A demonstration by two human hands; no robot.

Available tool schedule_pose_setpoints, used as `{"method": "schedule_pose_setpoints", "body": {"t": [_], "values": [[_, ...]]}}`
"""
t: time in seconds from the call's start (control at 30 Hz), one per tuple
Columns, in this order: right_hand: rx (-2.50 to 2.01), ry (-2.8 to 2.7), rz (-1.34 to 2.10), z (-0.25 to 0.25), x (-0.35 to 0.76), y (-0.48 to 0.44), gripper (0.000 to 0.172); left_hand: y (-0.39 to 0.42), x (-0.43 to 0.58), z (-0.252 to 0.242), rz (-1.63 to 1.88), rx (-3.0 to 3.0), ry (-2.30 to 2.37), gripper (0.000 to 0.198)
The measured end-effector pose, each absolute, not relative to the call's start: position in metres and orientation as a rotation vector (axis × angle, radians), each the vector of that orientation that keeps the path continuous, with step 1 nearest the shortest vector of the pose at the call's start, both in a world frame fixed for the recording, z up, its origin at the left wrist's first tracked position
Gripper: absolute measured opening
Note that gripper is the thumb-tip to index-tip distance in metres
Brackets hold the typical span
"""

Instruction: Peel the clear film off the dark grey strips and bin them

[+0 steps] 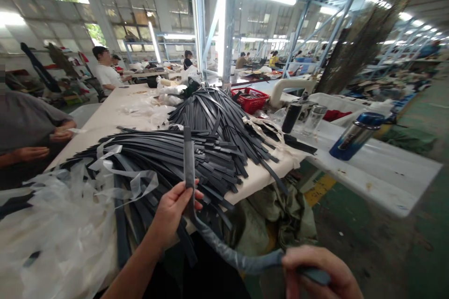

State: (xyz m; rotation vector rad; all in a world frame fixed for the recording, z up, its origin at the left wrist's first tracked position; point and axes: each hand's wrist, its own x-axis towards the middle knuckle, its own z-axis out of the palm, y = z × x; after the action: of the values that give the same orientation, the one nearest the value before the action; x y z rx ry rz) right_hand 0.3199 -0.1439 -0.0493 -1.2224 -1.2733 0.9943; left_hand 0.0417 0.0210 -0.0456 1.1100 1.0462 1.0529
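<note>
My left hand (pixel 173 212) is closed around a long dark grey strap (pixel 188 159), gripping it near the middle so its top end stands upright. The strap curves down and to the right into my right hand (pixel 321 273), whose fingers pinch its lower end at the bottom edge of the view. Just behind my left hand lies a large pile of the same dark straps (pixel 182 149) spread over a cream-covered table (pixel 115 112).
Clear plastic wrap (pixel 52 215) lies heaped at the near left. A person in a grey top (pixel 24 126) rests both hands on the table's left edge. A red basket (pixel 249 98), a black bottle (pixel 292 117) and a blue flask (pixel 356 135) stand on the white bench to the right.
</note>
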Motion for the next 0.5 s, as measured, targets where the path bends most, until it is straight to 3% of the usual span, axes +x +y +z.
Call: {"method": "schedule_pose_setpoints", "body": {"t": [0.1,0.23,0.4,0.5], "values": [[-1.205,-1.677,0.691,-0.004,0.316,-0.119,0.018,0.005,0.036,-0.060,1.013,1.301,1.160,0.043],[-0.915,-1.689,0.858,0.038,0.301,-0.101,0.021,0.011,0.017,-0.062,1.229,1.534,1.393,0.034],[-0.973,-1.600,0.831,0.040,0.276,-0.057,0.022,0.007,0.015,-0.059,1.032,1.512,1.262,0.039],[-0.889,-1.540,0.985,0.029,0.267,-0.021,0.023,-0.007,0.022,-0.064,0.868,1.545,1.090,0.037]]}}
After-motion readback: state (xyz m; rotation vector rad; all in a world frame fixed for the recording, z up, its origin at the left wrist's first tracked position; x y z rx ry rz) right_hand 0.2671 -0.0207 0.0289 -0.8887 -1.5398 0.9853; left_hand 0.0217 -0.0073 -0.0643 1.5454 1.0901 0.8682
